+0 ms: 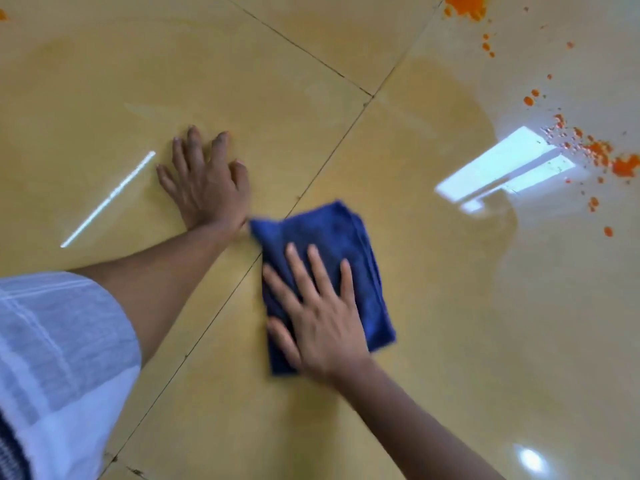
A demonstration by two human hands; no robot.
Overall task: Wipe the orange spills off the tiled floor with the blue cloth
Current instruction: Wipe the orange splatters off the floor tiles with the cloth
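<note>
Right hand: our right hand (320, 318) lies flat on the folded dark blue microfibre cloth (332, 261), fingers straight and spread, pressing it to the floor without curling round it.
Cloth: the blue cloth lies on the glossy beige tiled floor (242, 74), under and beyond our right hand's fingers, its far corner just beside our left wrist.
Left hand: our left hand (204, 181) rests palm down on the bare tile, fingers spread and relaxed, holding nothing, beyond and to the left of the right hand.
Sleeve: a pale white-and-grey checked sleeve (59, 358) covers our left upper arm, near the lower left edge.
Spills: bright orange spatter (602, 154) lies well to the right of the right hand and beyond it; a larger orange blotch (465, 5) sits far ahead, at the top edge.
Film: a faint yellowish wet film (460, 237) spreads over the tiles around both hands.
Grout: a dark grout line (322, 181) runs between our two hands.
</note>
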